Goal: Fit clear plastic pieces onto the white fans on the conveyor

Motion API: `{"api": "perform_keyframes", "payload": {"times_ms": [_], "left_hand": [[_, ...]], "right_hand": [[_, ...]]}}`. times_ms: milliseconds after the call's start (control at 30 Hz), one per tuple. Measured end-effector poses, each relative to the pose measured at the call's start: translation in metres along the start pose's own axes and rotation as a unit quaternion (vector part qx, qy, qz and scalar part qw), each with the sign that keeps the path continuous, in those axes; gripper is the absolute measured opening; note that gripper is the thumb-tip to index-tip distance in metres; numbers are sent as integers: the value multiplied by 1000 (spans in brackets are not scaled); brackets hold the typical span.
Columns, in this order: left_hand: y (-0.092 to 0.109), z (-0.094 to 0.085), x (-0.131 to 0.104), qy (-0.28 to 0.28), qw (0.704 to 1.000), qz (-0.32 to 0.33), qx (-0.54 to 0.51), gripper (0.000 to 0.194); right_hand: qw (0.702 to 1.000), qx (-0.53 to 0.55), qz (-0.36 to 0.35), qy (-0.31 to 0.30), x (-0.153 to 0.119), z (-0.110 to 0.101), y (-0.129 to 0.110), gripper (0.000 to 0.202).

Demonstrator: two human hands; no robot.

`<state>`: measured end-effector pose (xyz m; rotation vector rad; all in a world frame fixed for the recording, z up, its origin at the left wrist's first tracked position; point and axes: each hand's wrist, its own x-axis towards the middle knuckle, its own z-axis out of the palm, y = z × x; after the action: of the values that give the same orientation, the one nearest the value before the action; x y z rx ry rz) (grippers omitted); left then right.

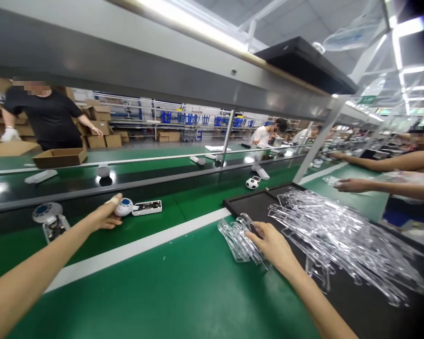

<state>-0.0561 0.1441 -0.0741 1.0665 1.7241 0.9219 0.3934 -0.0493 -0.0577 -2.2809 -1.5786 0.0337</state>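
Head view | centre-left: our left hand (104, 216) grips round-headed device (126, 207), circuit board (149, 206) likely fragile, hold by casing | centre-right: our right hand (271, 241) pinches clear plastic frame (247, 219), probably slippery

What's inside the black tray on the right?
A heap of clear plastic pieces lies in the black tray; anything under the densest part is covered and can't be seen.

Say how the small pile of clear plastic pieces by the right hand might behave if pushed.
The small pile would probably spread rather than move as one, since its pieces look separate and overlapping. It may slide easily: the plastic is glossy and the green surface looks smooth. Each piece is likely light for its size, judging by its thin outline.
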Motion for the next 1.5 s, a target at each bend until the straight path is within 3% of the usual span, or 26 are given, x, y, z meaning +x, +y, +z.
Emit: {"api": "perform_keyframes", "payload": {"times_ms": [67, 133, 300, 433, 533, 900, 1067, 1133, 1233, 1300, 1333, 1433, 1500], "left_hand": [[5, 24, -2, 1, 998, -8, -63, 40], [9, 36, -11, 12, 993, 31, -113, 38], [28, 43, -63, 14, 972, 170, -162, 45], [47, 52, -114, -36, 960, 185, -209, 53], [54, 54, -138, -86, 960, 171, -205, 55], [51, 50, -152, -118, 969, 143, -164, 59], [62, 49, -162, -80, 963, 186, -180, 65], [57, 51, -165, -79, 951, 204, -218, 72], [36, 58, -166, -177, 922, 194, -285, 75], [20, 64, -166, -258, 911, 147, -287, 68], [14, 66, -166, -272, 913, 125, -276, 64], [9, 73, -171, -216, 934, 124, -256, 54], [13, 75, -180, -167, 938, 166, -253, 49]], "right_hand": [[996, 67, -32, 48, -3, -9, -6, 42], [986, 121, -88, 68, -12, -13, -25, 46], [952, 169, -254, 37, -36, 10, -115, 46], [945, 132, -295, 59, -38, 34, -184, 51], [949, 103, -292, 61, -40, 41, -207, 52], [948, 127, -288, 55, -48, 61, -194, 51], [942, 203, -262, -50, -52, 63, -189, 63], [937, 226, -263, -35, -53, 62, -187, 63], [925, 232, -297, 37, -56, 57, -184, 62], [920, 219, -319, 66, -59, 53, -184, 60], [919, 213, -326, 70, -61, 52, -184, 58], [917, 256, -301, 58, -63, 48, -187, 46], [911, 347, -217, 59, -58, 46, -190, 40]]}}
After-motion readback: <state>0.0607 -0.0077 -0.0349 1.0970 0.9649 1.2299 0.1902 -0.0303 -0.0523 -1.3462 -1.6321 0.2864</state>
